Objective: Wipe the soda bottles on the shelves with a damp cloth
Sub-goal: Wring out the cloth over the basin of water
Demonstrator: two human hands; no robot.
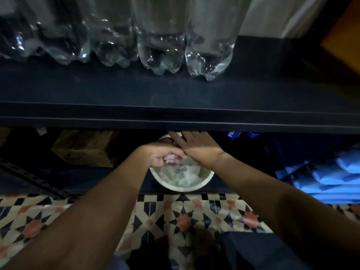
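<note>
Several clear plastic soda bottles (161, 36) stand in a row on the dark upper shelf (175, 114). Below it, on a lower shelf, sits a white bowl (183, 187) holding water. My left hand (161, 155) is over the bowl, its fingers curled round a pinkish cloth (170, 158). My right hand (194, 147) lies flat with straight fingers just right of it, touching the left hand; its fingertips reach under the upper shelf's edge. Dark bottles with blue labels (232, 134) show under the shelf at the right.
A brown cardboard box (85, 148) stands on the lower shelf to the left. Blue plastic-wrapped packs (331, 178) fill the right side. A perforated metal rail (29, 176) runs at the lower left. Patterned tiles (185, 217) cover the floor below.
</note>
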